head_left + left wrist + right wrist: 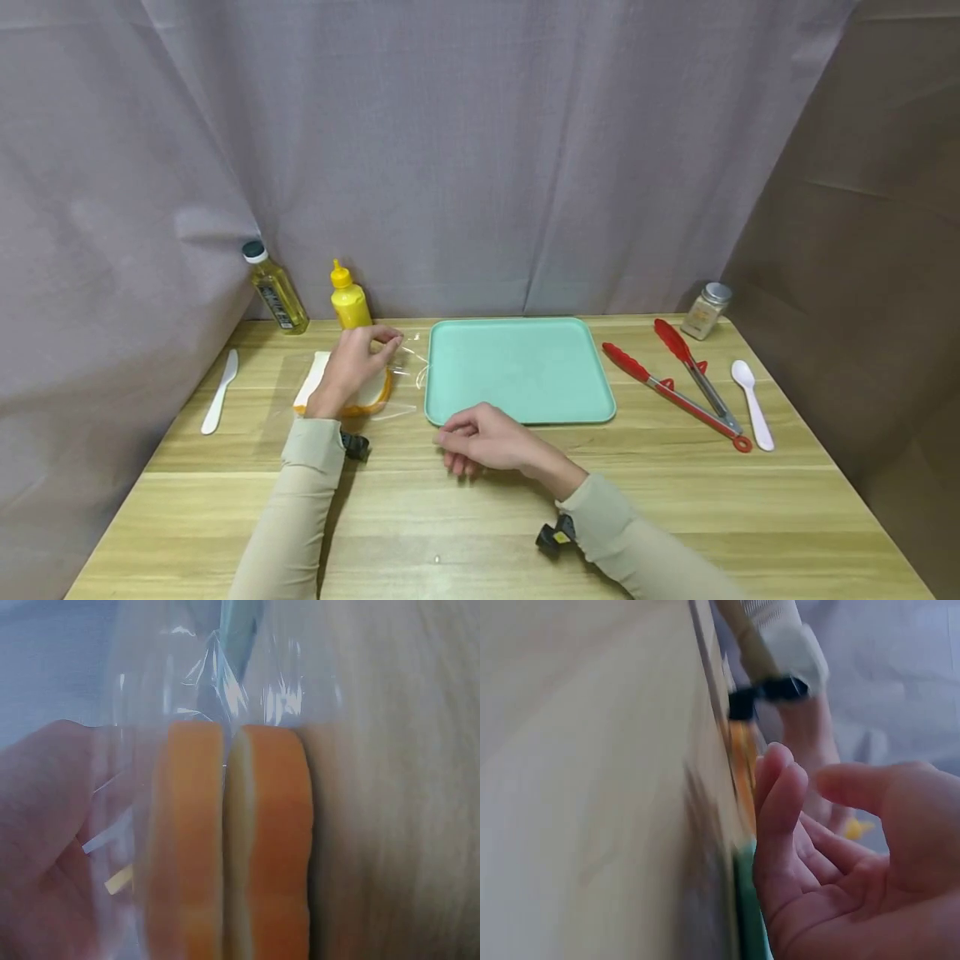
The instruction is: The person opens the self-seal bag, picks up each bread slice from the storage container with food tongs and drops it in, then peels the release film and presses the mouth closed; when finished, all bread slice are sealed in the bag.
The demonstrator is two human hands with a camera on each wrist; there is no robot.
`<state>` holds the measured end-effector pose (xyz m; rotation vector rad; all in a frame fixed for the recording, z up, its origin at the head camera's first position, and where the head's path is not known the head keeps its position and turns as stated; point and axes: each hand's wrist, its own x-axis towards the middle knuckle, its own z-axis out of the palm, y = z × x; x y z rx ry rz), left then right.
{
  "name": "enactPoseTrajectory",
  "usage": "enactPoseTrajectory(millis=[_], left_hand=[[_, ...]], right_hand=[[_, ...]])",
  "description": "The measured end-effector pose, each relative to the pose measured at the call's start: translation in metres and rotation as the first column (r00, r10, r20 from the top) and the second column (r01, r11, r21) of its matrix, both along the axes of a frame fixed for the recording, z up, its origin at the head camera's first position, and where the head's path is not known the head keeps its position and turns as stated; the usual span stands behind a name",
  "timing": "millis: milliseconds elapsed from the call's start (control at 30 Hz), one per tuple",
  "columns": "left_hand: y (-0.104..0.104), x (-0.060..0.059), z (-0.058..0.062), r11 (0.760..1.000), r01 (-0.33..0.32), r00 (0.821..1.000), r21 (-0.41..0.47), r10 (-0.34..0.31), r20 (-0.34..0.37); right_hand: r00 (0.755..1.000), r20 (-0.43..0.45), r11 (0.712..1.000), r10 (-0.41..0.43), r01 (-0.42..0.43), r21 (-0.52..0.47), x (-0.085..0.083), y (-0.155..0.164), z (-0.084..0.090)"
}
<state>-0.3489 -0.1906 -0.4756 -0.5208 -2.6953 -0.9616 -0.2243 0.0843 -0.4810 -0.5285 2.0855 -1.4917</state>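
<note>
Slices of bread (pixel 372 392) with orange-brown crust lie in a clear plastic bag (pixel 393 410) left of the tray. My left hand (pixel 354 367) is over the bread, thumb and forefinger together, pinching the bag's film near its right end. Up close in the left wrist view, two thick slices (pixel 277 840) stand side by side behind the film, the hand (pixel 52 832) beside them. My right hand (pixel 491 437) hovers by the tray's front left corner. Its fingers are loosely curled, and a gap shows between thumb and fingertips in the right wrist view.
A mint-green tray (pixel 521 371) lies mid-table. Behind the bread stand a yellow squeeze bottle (pixel 350 302) and an oil bottle (pixel 277 292); a white knife (pixel 221 392) lies left. To the right are red-tipped tongs (pixel 701 383), a spice jar (pixel 705 312) and a white spoon (pixel 752 404).
</note>
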Motion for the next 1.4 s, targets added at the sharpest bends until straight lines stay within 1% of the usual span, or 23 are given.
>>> enactPoseTrajectory(millis=[100,167,233,300,367,433,500,600,667,733,800,867,933,1000,1067,1100,1167,1233,1300,1333,1400], left_hand=[[-0.001,0.001,0.001,1.0,-0.002,1.0,-0.001,0.002,-0.012],[-0.001,0.001,0.001,1.0,-0.003,1.0,0.002,0.004,-0.018],[-0.001,0.001,0.002,1.0,-0.001,1.0,0.005,0.001,-0.021],[-0.002,0.001,0.002,1.0,0.0,1.0,0.01,0.0,-0.02],[-0.002,0.001,0.002,1.0,0.003,1.0,0.012,-0.003,-0.019],[-0.002,0.0,0.003,1.0,0.007,1.0,0.012,-0.007,-0.017],[-0.002,-0.001,0.004,1.0,0.006,1.0,0.013,-0.006,-0.012],[-0.002,-0.002,0.005,1.0,-0.001,1.0,0.012,0.001,-0.001],[-0.004,-0.002,0.006,1.0,-0.006,1.0,0.009,0.006,0.0],[-0.005,-0.002,0.008,1.0,-0.011,1.0,0.015,0.011,-0.009],[-0.008,-0.001,0.01,1.0,-0.013,0.999,0.025,0.014,-0.03],[-0.01,0.0,0.013,0.999,-0.015,0.998,0.049,0.018,-0.059],[-0.013,0.0,0.016,0.997,-0.02,0.995,0.075,0.027,-0.097],[-0.015,0.0,0.019,0.993,-0.031,0.99,0.11,0.045,-0.13],[-0.017,0.001,0.023,0.987,-0.052,0.984,0.15,0.076,-0.159],[-0.018,0.002,0.026,0.983,-0.066,0.981,0.172,0.096,-0.171],[-0.019,0.004,0.032,0.971,-0.101,0.971,0.216,0.143,-0.193],[-0.02,0.006,0.039,0.956,-0.143,0.957,0.258,0.199,-0.21],[-0.02,0.009,0.045,0.936,-0.176,0.943,0.306,0.25,-0.22],[-0.021,0.009,0.048,0.925,-0.188,0.936,0.329,0.27,-0.225],[-0.021,0.012,0.053,0.9,-0.2,0.928,0.388,0.301,-0.219]], right_hand=[[0.993,0.117,0.996,-0.016,0.025,-0.084,0.001,-0.028,-0.007],[0.979,0.201,0.989,-0.032,0.061,-0.136,0.002,-0.044,-0.01],[0.955,0.29,0.975,-0.063,0.121,-0.186,0.004,-0.057,-0.012],[0.923,0.373,0.955,-0.096,0.191,-0.227,0.005,-0.068,-0.015],[0.891,0.435,0.931,-0.13,0.261,-0.256,0.004,-0.076,-0.017],[0.862,0.479,0.906,-0.164,0.323,-0.272,0.004,-0.083,-0.019],[0.841,0.507,0.883,-0.19,0.372,-0.286,0.002,-0.088,-0.02],[0.823,0.527,0.857,-0.214,0.417,-0.303,0.0,-0.092,-0.019],[0.821,0.525,0.85,-0.223,0.428,-0.308,-0.001,-0.093,-0.02],[0.826,0.516,0.853,-0.227,0.424,-0.304,-0.001,-0.093,-0.02],[0.838,0.496,0.861,-0.227,0.411,-0.299,0.0,-0.093,-0.02],[0.855,0.469,0.869,-0.222,0.392,-0.302,0.001,-0.093,-0.019],[0.877,0.428,0.877,-0.216,0.368,-0.311,0.0,-0.091,-0.016],[0.903,0.372,0.885,-0.214,0.341,-0.317,-0.002,-0.088,-0.013],[0.927,0.3,0.899,-0.223,0.315,-0.303,-0.005,-0.083,-0.008],[0.938,0.26,0.909,-0.227,0.3,-0.289,-0.007,-0.081,-0.006],[0.953,0.183,0.923,-0.242,0.284,-0.26,-0.011,-0.074,0.001],[0.958,0.116,0.929,-0.262,0.283,-0.238,-0.015,-0.068,0.007],[0.956,0.061,0.925,-0.288,0.294,-0.243,-0.02,-0.06,0.015],[0.952,0.04,0.918,-0.303,0.303,-0.254,-0.022,-0.057,0.018],[0.942,0.011,0.902,-0.334,0.323,-0.286,-0.027,-0.049,0.025]])
